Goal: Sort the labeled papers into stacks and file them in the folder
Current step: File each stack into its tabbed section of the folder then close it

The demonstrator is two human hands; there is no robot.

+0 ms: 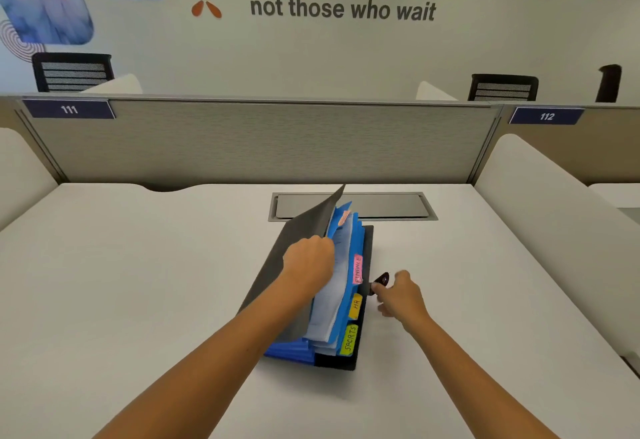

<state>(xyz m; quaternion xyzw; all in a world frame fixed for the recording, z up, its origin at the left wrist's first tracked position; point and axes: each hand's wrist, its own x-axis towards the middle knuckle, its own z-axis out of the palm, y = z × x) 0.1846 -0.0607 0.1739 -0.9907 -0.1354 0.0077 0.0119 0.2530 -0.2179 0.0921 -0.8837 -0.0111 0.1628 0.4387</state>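
- Papers [330, 303] seem already filed in the expanding folder [341, 352]; none lies on the counter [138, 265].
- Left hand [308, 258] grips the grey cover [304, 227]; right hand [398, 294] fingers pinch the dark clasp [380, 281]. Closing probably remains.

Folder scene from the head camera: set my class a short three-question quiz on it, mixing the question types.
1. True or false: the left hand holds the grey cover of the folder raised.
2. Which tab sits nearest the person? A) FINANCE B) HR C) SPORTS
3. Fill in: the right hand pinches the small dark ____ at the folder's edge.

Key: 1 true; 2 C, the SPORTS tab; 3 clasp.
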